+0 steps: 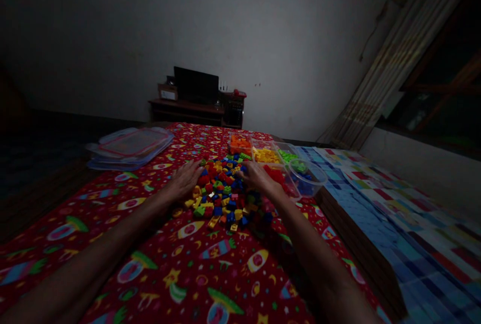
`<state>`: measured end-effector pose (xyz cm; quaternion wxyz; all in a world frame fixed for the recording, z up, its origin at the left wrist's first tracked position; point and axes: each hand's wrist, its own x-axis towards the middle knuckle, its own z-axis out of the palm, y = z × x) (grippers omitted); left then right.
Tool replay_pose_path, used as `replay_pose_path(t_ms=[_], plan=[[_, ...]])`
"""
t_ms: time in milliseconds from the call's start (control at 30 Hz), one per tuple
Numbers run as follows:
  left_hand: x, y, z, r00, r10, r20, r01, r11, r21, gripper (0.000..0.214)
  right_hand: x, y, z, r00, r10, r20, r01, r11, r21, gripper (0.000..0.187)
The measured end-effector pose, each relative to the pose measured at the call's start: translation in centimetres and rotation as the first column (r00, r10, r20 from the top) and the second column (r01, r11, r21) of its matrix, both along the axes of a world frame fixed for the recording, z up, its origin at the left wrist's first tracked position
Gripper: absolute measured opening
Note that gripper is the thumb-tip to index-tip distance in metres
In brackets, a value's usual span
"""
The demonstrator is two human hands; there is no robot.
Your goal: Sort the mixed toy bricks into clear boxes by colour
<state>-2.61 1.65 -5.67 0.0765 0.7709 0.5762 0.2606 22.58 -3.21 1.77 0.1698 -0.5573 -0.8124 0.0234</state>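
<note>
A heap of small plastic bricks (pixel 221 194) in red, blue, yellow and green lies on a red table cloth with rocket prints (pixel 195 259). My left hand (pixel 186 179) rests flat at the left edge of the heap, fingers stretched out toward the bricks. On the right side of the heap, my right hand (pixel 257 175) lies with its fingers spread over the bricks. Neither hand lifts a brick.
Clear containers hold sorted bricks beyond my right hand: orange (pixel 240 142), yellow (pixel 266 155), green (pixel 291 157), red (pixel 280 178), and a round tub with blue ones (pixel 310 179). Stacked clear lids (pixel 130 146) lie far left. A checked mat (pixel 394 224) covers the right. A dark cabinet (pixel 197 106) stands against the wall.
</note>
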Motion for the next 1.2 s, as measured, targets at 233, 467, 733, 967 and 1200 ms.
replay_pose_path(t_ms=[233, 467, 733, 967, 1200], plan=[[0.7, -0.1, 0.4, 0.977, -0.157, 0.147, 0.17, 0.982, -0.082, 0.07, -5.3, 0.9, -3.1, 0.994, -0.04, 0.1, 0.045, 0.997, -0.055, 0.045], [-0.7, 0.3, 1.6, 0.94, -0.151, 0.305, 0.198, 0.972, -0.13, 0.063, -4.8, 0.2, -2.6, 0.949, 0.26, -0.178, -0.269, 0.963, -0.028, 0.033], [-0.4, -1.0, 3.0, 0.927, -0.127, 0.352, 0.169, 0.981, -0.091, 0.046, -2.1, 0.6, -0.6, 0.962, 0.079, -0.261, -0.082, 0.997, -0.001, 0.029], [0.6, -1.2, 3.8, 0.896, -0.158, 0.415, 0.192, 0.98, -0.042, 0.044, -0.9, 0.9, -0.2, 0.985, -0.015, -0.169, 0.012, 1.0, -0.018, 0.019], [1.5, -0.9, 3.4, 0.939, -0.303, 0.161, 0.275, 0.945, 0.178, 0.028, -2.1, 0.3, -2.8, 0.997, 0.071, -0.039, -0.069, 0.997, 0.047, 0.023]])
